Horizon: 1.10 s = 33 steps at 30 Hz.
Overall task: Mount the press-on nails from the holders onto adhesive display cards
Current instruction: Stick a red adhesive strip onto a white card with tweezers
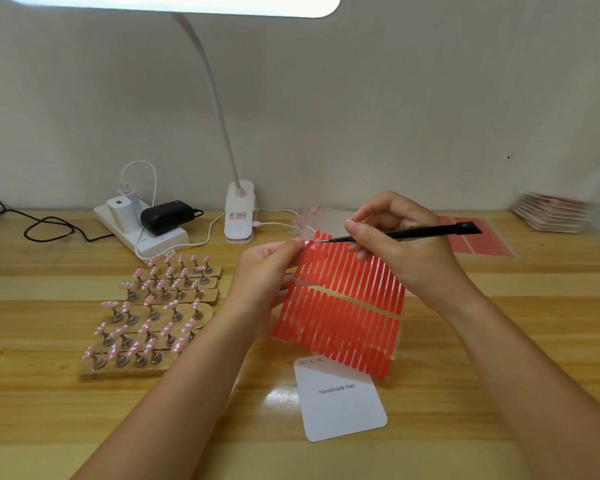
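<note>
Black cable [42, 226] loops on the light wooden surface [49, 410] at 9 o'clock far edge. White power strip [142, 233] with a white charger [120, 211] and black adapter [167, 216] at 11 o'clock. In front of it, rows of wooden holders [146, 367] carrying pale pink press-on nails [125, 285] on small metal stands, at 9 o'clock of the hands. White clip-on gooseneck desk lamp [239, 216] stands at 12 o'clock, lit head at top edge. Left hand [267, 271] pinches the top-left corner of a clear sheet of red adhesive strips [340, 306], sheet lifted and tilted off the surface, fingers curled behind it. White rounded display card printed "Handmade Nail" [343, 400] lies flat at 6 o'clock, sheet's lower edge overlapping its top. Right hand [395, 244] grips black tweezers [406, 233], thumb and forefinger pinched on the shaft, tip touching a strip end right by the left thumb. Second red strip sheet [478, 237] lies flat at 2 o'clock; blurred stack of cards [551, 213] beyond it at 3 o'clock.
</note>
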Available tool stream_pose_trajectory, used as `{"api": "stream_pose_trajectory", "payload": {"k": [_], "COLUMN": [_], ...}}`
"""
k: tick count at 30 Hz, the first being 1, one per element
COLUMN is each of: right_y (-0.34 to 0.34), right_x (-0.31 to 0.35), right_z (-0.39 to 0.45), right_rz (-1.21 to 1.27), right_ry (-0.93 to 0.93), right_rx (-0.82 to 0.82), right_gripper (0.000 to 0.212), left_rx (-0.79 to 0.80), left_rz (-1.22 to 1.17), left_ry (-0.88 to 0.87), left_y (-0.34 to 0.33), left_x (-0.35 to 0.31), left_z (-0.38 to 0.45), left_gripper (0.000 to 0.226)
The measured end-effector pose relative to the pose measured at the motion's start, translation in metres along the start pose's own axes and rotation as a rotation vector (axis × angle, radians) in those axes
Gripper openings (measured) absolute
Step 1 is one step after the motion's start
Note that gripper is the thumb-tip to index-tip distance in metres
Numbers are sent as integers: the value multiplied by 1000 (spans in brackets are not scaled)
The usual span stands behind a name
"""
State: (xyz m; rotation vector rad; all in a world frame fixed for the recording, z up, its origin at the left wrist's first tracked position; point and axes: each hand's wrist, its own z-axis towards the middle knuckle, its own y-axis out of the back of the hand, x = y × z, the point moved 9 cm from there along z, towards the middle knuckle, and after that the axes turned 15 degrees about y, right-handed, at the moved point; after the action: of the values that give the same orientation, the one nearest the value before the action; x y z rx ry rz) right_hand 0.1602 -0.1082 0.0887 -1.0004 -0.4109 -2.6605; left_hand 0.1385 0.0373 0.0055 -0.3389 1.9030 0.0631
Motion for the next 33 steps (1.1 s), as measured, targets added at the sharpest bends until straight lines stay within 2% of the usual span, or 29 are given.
{"api": "stream_pose_trajectory", "payload": {"k": [7,14,19,25,30,33], "right_y": [-2,1,7,18,26,30], "right_x": [3,6,7,4,-4,-7], "right_z": [1,3,5,3,-1,-3], "right_rz": [48,114,197,270,319,334], "right_ry": [-20,-27,-31,-59,-103,-122], "right_rx": [18,-35,-109,-224,-326,-363], "right_gripper": [11,10,5,10,14,14], "left_rx": [-18,-32,-56,-108,-50,-78], "left_rz": [-35,-125,-197,-228,-148,105], "left_ry": [12,47,53,10,-56,-158], "left_y": [6,11,15,16,10,8], "left_x": [3,9,14,13,7,-2], "left_z": [2,8,11,12,14,11], "left_gripper": [24,22,23,25,42,55]}}
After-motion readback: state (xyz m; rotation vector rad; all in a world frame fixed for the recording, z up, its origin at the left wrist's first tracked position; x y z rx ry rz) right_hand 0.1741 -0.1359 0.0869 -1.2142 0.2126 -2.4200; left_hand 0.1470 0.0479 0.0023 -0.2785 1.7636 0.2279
